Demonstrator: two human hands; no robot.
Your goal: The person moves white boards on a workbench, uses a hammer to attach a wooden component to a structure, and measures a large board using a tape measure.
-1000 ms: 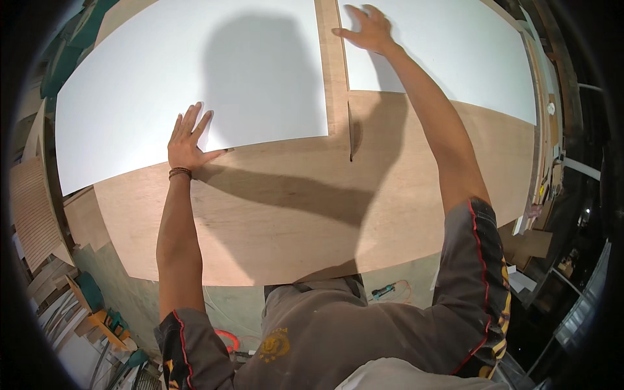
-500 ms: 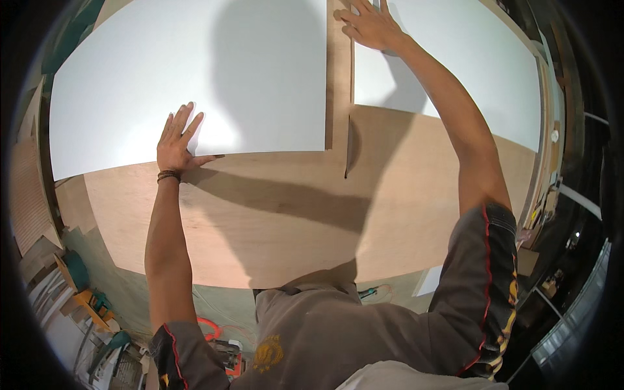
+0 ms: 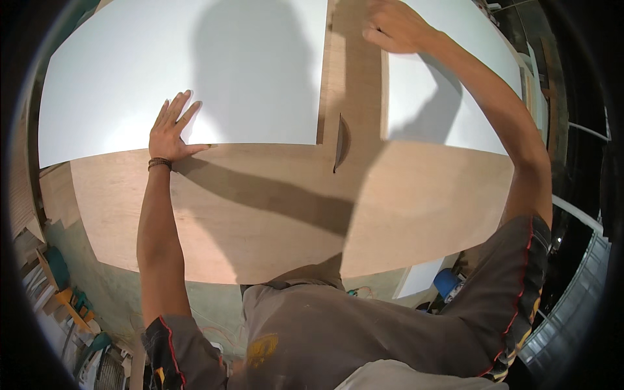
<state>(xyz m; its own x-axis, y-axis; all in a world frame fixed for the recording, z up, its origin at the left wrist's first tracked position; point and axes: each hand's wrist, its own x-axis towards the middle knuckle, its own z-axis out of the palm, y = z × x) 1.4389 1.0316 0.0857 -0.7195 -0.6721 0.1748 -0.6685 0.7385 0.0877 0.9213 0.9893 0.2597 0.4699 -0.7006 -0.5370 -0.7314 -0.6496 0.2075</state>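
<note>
A large white panel point(image 3: 130, 78) lies at the left on a plywood tabletop point(image 3: 260, 240). My left hand point(image 3: 171, 133) rests on its near edge, fingers spread and open, thumb along that edge. A smaller white panel point(image 3: 422, 104) lies at the right, a strip of bare plywood between the two. At the far part of its left edge, my right hand point(image 3: 398, 27) is closed with curled fingers; the fingertips are partly hidden. A thin, curved saw blade point(image 3: 344, 142) stands up through the plywood near the large panel's near right corner.
Below the tabletop's near edge, a white board point(image 3: 418, 278) and a blue container point(image 3: 447, 283) stand at the right. Tools and offcuts point(image 3: 71, 305) crowd the lower left. A ribbed, translucent sheet point(image 3: 569, 296) is at the far right.
The smaller panel has slid right and toward me, widening the strip between the panels. My right hand went right with it, its fingers now curled. My left hand stays flat on the large panel.
</note>
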